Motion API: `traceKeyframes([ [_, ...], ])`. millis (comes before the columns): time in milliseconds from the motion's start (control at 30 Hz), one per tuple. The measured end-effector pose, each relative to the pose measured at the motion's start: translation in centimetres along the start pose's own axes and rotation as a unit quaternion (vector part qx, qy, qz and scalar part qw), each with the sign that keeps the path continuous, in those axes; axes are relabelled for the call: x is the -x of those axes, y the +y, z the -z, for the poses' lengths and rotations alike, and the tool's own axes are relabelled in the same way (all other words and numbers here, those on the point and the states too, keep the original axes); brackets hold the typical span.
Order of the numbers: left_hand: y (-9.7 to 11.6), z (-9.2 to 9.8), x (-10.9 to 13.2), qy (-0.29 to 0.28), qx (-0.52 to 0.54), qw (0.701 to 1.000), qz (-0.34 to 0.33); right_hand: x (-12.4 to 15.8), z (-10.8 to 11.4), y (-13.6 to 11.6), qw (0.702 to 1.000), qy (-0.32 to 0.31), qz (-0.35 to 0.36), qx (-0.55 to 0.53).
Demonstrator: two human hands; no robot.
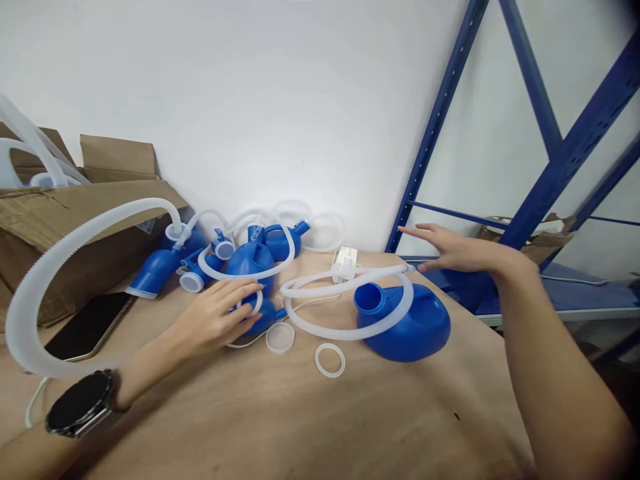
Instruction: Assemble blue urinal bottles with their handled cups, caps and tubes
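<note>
A thin, pale, smooth ring [259,303] is gripped in the curled fingers of the left hand [217,313], with glossy blue plastic bottles [245,260] crowded just beyond them. The right hand [447,250] has its fingers spread open; a ribbed, translucent hose [345,333] loops beside its thumb, touching or not I cannot tell. Below those fingers sits a plump blue jug [423,327], round-mouthed. Tan tabletop [280,427] lies beneath both hands, white wall [280,100] beyond, blue metal shelving [565,150] behind the right fingers.

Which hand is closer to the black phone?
Left. The left hand is to the right of the black phone; the right hand is much farther right, past the white ring on the table.
</note>
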State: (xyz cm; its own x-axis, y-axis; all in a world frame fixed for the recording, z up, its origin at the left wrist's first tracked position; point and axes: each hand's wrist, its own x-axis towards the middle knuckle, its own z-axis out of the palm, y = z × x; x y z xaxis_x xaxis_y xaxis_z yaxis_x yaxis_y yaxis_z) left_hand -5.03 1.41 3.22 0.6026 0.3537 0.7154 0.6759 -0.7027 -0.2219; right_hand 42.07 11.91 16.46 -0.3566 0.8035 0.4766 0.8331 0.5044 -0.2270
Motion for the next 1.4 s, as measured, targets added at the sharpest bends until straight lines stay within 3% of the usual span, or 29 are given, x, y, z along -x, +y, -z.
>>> traceKeyframes([
  [33, -0.2, 0.3, 0.1, -0.002, -0.003, 0.999, 0.037, 0.6, 0.4, -2.4, 0.998, -0.049, 0.026, -0.023],
  [133, -0.7, 0.8, 0.4, -0.009, 0.014, 0.983, 0.183, 3.1, -1.4, -11.6, 0.983, -0.038, 0.136, -0.119],
  [233, -1.4, 0.5, 0.8, 0.005, 0.077, 0.940, 0.333, 4.8, -7.5, -19.8, 0.951, -0.112, 0.249, -0.147],
  [333, -2.1, 0.0, 1.5, 0.017, 0.123, 0.891, 0.437, 4.3, -15.0, -23.5, 0.956, -0.139, 0.241, -0.096],
  [433, -2.3, -0.2, 2.1, 0.013, 0.144, 0.866, 0.478, 2.7, -20.1, -23.4, 0.966, -0.144, 0.200, -0.076],
  [567, -1.5, -0.1, 1.9, -0.006, 0.183, 0.863, 0.471, 2.0, -22.1, -21.8, 0.963, -0.159, 0.192, -0.103],
  [733, -0.4, -0.1, 1.1, 0.023, 0.202, 0.864, 0.460, 3.5, -20.8, -20.3, 0.972, -0.095, 0.182, -0.116],
  [967, 1.2, 0.1, 0.3, 0.055, 0.264, 0.851, 0.450, 4.5, -18.3, -16.7, 0.978, 0.017, 0.098, -0.182],
  [1067, 2.5, -0.1, -0.8, 0.053, 0.287, 0.861, 0.416, 5.0, -17.9, -15.8, 0.974, 0.020, 0.076, -0.215],
  [1200, 4.0, -0.5, -2.8, 0.006, 0.324, 0.860, 0.395, 5.8, -17.9, -15.2, 0.963, -0.002, 0.069, -0.259],
  [1300, 4.4, -0.8, -3.9, -0.004, 0.344, 0.851, 0.396, 6.1, -17.8, -14.5, 0.958, -0.010, 0.073, -0.275],
  [1400, 4.5, -0.9, -4.3, -0.014, 0.336, 0.864, 0.375, 6.2, -17.6, -13.9, 0.951, -0.013, 0.100, -0.293],
])
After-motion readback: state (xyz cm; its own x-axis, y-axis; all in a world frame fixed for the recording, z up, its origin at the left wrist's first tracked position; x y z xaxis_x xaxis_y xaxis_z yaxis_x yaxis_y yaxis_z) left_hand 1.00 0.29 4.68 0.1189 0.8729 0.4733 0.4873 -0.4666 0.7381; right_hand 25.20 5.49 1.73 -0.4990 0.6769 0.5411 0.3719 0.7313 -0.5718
